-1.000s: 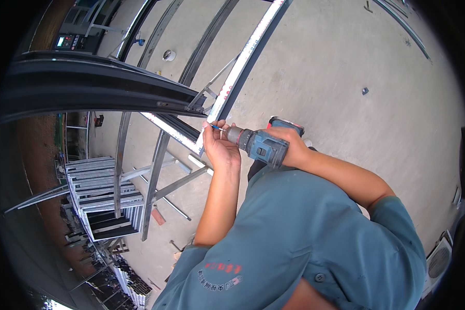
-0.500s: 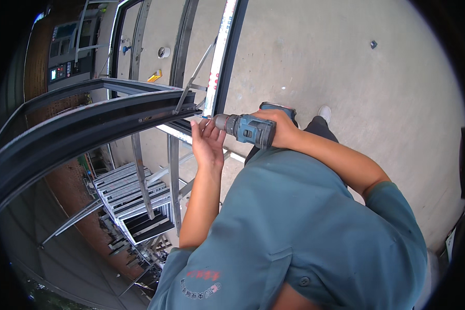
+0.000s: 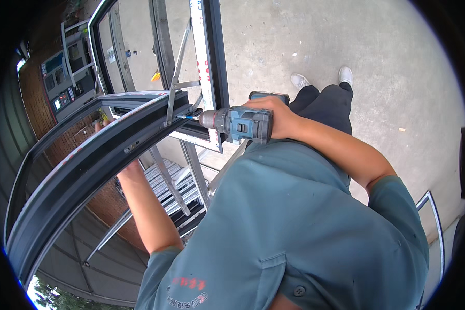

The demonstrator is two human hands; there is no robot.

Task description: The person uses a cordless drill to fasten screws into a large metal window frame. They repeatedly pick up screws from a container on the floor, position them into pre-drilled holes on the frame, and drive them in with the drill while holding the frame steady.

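My right hand [image 3: 278, 114] is wrapped round the handle of a blue-and-grey cordless drill [image 3: 237, 124]. Its long bit points left and meets the metal friction hinge [image 3: 170, 106] at the corner of a dark window sash [image 3: 93, 137]. The sash stands swung out from a window frame [image 3: 212, 77], joined to it by the hinge arms. My left hand [image 3: 130, 169] reaches behind the sash's long profile and grips it. Most of that hand is hidden, with only fingertips showing past the far edge. Whether a screw sits at the bit's tip is too small to tell.
Metal bars [image 3: 165, 57] of a stand run beneath the frame. Stacked light-coloured profiles [image 3: 178, 181] lie below the sash. A grey machine with a control panel [image 3: 64, 98] stands at far left. Another frame piece [image 3: 435, 217] leans at the right edge.
My left hand has left the drill bit and moved left behind the sash. The drill's bit now reaches the hinge. The view has shifted, showing both of my feet.
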